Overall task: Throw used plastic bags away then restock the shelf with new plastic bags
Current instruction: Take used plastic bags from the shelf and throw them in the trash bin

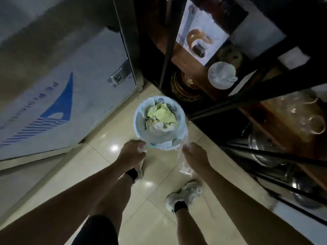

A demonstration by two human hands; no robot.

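A round trash bin (138,131) with a pale blue liner stands on the tiled floor, holding yellow-green paper and crumpled plastic. My left hand (131,153) is closed on one side of a clear plastic bag just at the bin's near rim. My right hand (194,155) is closed on the other side of the clear plastic bag (184,167), which hangs down below that hand. Both hands hover above the floor in front of the bin.
A dark metal-framed shelf (265,96) stands to the right, holding a white product box (201,34), a roll of bags (222,75), glass cups (304,114) and metal bowls (261,147). A grey cabinet with a blue logo (62,103) is on the left. My feet are on the tiles below.
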